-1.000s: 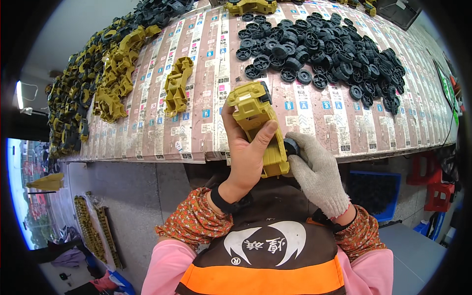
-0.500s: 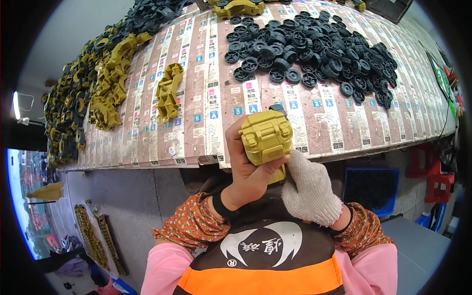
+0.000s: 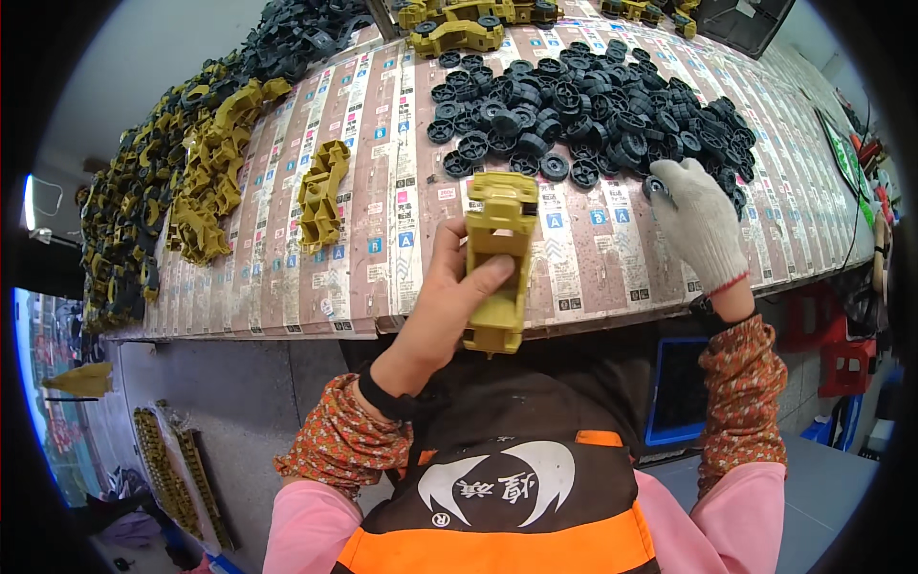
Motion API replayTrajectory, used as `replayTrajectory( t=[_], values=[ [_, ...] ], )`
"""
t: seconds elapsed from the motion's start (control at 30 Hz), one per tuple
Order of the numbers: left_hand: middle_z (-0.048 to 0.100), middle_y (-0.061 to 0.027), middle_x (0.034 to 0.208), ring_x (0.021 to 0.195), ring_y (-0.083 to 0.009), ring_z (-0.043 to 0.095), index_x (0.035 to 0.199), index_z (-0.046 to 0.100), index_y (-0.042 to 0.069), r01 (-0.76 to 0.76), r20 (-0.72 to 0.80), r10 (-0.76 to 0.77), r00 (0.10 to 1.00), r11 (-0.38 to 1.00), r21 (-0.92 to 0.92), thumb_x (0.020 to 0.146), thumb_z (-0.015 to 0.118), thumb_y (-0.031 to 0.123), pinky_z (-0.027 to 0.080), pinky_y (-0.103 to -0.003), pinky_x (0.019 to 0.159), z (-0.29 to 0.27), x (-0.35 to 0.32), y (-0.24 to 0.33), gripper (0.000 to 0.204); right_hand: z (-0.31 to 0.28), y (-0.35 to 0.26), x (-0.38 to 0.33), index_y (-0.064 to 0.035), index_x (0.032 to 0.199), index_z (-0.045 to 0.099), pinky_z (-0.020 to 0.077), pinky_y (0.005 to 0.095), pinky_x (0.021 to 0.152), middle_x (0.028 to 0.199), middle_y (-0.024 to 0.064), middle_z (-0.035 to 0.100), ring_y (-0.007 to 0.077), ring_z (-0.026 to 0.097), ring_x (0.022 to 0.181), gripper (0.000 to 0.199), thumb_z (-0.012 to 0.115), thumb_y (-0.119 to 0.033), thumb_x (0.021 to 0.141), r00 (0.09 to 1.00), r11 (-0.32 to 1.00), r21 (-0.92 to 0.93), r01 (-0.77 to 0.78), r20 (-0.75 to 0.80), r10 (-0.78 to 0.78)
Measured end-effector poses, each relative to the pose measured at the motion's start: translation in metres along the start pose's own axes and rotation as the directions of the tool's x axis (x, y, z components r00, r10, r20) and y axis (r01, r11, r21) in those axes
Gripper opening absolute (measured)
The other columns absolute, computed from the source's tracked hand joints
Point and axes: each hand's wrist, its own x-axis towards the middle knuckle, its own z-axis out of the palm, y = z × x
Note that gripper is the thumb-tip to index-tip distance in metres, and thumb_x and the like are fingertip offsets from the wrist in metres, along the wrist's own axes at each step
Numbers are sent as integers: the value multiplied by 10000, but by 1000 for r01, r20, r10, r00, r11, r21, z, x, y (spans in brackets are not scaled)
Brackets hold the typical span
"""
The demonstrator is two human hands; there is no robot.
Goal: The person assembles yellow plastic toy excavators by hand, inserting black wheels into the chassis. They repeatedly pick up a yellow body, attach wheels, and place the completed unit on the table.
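My bare left hand (image 3: 430,311) grips a yellow plastic toy car body (image 3: 500,212) over the table's front edge. Its thumb presses on the open middle of the body. At the right side of the pile of black toy wheels (image 3: 574,110), my right hand (image 3: 700,218), in a whitish knitted glove, has its fingertips closed on a black toy wheel (image 3: 655,187). Another yellow car body (image 3: 322,196) lies alone on the table, left of my left hand.
A long heap of yellow and black car parts (image 3: 206,177) runs along the table's left side. Yellow bodies with wheels (image 3: 459,36) stand at the back. A dark crate (image 3: 746,21) sits at the far right. Below are a blue-rimmed tray (image 3: 677,387) and red stools (image 3: 846,368).
My right hand has left the car body and moved right and forward to the wheel pile. My left hand has turned the car body, so it now stands lengthwise with its hollow middle showing.
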Motion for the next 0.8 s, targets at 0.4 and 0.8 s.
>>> replayTrajectory(
  t=[0.4,0.8],
  values=[
    [583,-167,1327,1113,-331,717,1616,327,126,303,113,-289,951,944,-131,1081,589,371,675,-513,835,-27,-16,20,644,16,-19,-14,-46,1087,631,564,518,848,1087,222,626,442,673,996,139,649,-137,984,998,984,176,-27,60,17],
    [551,-227,1421,1110,-341,719,1621,282,167,360,274,-324,905,928,-91,1038,675,481,661,-531,899,-34,-21,18,770,14,0,-15,-52,1294,629,549,517,931,1195,220,639,438,656,1105,316,637,-124,986,995,985,145,-93,58,85]
  ],
)
